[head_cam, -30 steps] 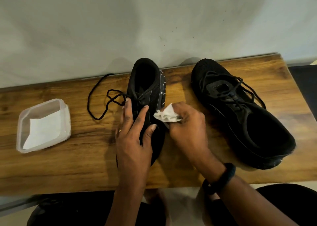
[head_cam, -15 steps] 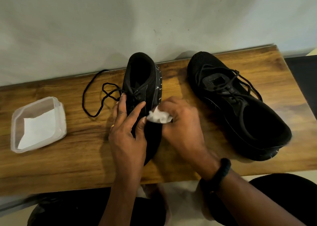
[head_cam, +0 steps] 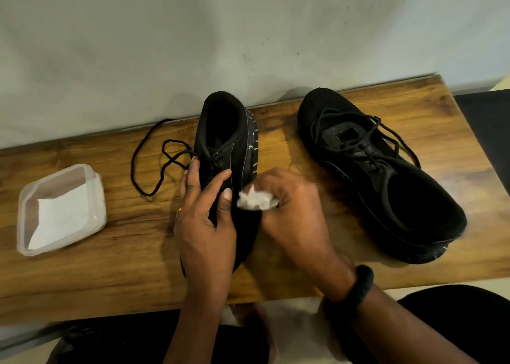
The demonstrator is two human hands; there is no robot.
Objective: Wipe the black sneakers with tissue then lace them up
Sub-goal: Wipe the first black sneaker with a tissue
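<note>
Head: right hand (head_cam: pixel 294 217) pinches tissue (head_cam: pixel 255 201) on sneaker (head_cam: pixel 230 134); left hand (head_cam: pixel 205 225) grips sneaker.

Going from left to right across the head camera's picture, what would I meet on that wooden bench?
Clear tub holding a white sheet → loose black lace → first sneaker, gripped by the left hand → crumpled tissue in the right hand → second sneaker.
</note>
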